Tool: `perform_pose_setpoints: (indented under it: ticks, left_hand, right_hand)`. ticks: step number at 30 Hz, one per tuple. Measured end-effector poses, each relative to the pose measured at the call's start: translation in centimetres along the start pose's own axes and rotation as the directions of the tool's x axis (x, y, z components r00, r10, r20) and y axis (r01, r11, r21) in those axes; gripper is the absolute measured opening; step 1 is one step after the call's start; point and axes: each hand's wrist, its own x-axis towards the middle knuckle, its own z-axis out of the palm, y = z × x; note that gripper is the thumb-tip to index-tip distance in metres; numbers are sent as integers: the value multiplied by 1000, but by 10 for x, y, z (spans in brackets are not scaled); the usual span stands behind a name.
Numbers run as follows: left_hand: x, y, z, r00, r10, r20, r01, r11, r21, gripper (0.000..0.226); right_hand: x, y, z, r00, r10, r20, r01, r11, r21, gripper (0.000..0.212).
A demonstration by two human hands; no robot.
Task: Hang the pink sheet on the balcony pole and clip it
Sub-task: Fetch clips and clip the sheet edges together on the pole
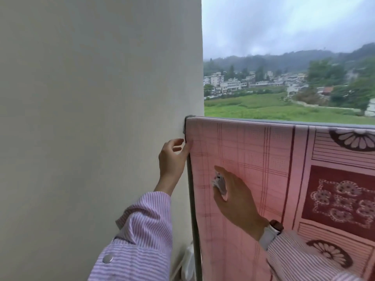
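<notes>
Left hand (172,157): the thumb tip presses the left edge of the sheet (253,169) just below its top corner, while the other fingers (177,141) are spread loosely and curl toward the wall (91,118); whether they pinch the fabric from behind cannot be told. Right hand (235,197): the thumb and curled fingers grip one clip (220,184), a small pale, glossy piece that looks plastic, its shape partly hidden in the palm; the index finger extends straight, pointing up and left across the cloth. The hand sits in front of the sheet, near its left edge and below the left hand. The sheet is one thin, matte pink fabric, draped over the horizontal grey pole (284,121) and hanging flat; its left part carries a fine check of dark red lines, its right part carries dark maroon panels with pale floral medallions and striped bands. The pole is smooth and tubular; at the left corner it bends down into a vertical grey post (191,199) that runs along the sheet's edge beside the wall. The wall is plain, off-white and smooth. Two sleeves (146,230) of pink-and-white striped cloth cover the forearms; the left cuff bears one round metallic snap. One watch (273,230) with a white band circles the right wrist.
</notes>
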Motion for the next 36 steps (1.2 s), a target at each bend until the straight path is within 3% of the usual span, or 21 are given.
perform_pose_setpoints:
  ticks: [5,12,16,19,22,25,28,32,36]
  left_hand:
    - [31,-16,11,999,24,25,-21,996,-89,15]
    - [45,-32,-1,970,197,145,-169,968,-187,10]
    - [49,-40,-17,950,284,127,-254,944,-209,14]
    - [64,-56,-32,959,271,80,-250,945,-209,11]
    - [78,-71,-37,969,228,99,-201,952,-230,11]
    - [76,-78,-31,916,207,343,-91,941,-326,18]
    - [78,-78,-22,860,190,474,51,892,-449,4]
    - [96,-52,-5,805,146,575,207,839,-503,41]
    - [107,-32,5,815,143,562,317,703,-637,25]
  right_hand:
    - [17,-10,20,995,51,-91,-62,991,-122,50]
    - [30,-29,43,983,32,-180,-73,971,-226,40]
    - [40,-38,56,976,20,-217,-72,970,-232,40]
    - [47,-46,64,979,-3,-202,-43,974,-224,41]
    - [50,-51,67,985,-15,-175,-24,975,-220,44]
    - [46,-46,66,985,-18,-171,-28,964,-263,43]
    - [43,-38,63,984,6,-178,-62,949,-310,40]
    - [49,-33,59,980,-13,-200,-56,940,-338,40]
    - [58,-33,57,981,-60,-184,-12,930,-367,43]
